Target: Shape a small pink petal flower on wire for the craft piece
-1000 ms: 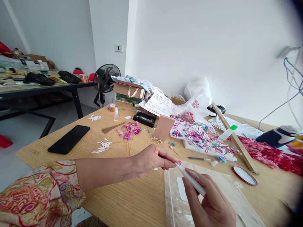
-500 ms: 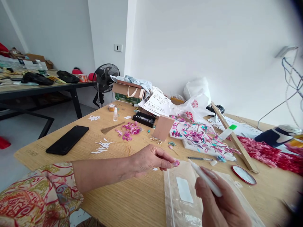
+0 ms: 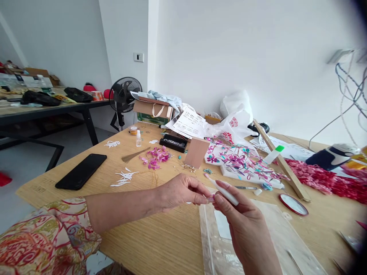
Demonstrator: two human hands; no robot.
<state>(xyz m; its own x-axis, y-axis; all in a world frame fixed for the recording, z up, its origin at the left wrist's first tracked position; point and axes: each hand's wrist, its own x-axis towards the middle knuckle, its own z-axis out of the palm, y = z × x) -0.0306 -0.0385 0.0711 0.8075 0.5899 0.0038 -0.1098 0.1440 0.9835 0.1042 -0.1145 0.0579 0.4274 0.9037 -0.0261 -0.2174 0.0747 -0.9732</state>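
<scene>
Right hand, apart moments ago, now meets left hand; thumb at pink petal, pinched in left fingertips over far-left corner of plastic bag. Right grips white tube; work seemingly passes from tip to fingers.

Facing me is a plain white wall, softly lit; to my left it gives way to greyer wall sections, one bearing a small switch plate. I am at a light wooden table. On the grey floor to my left stands a second table with dark legs, a black fan near its right end. Cables hang against the wall at my right.
</scene>
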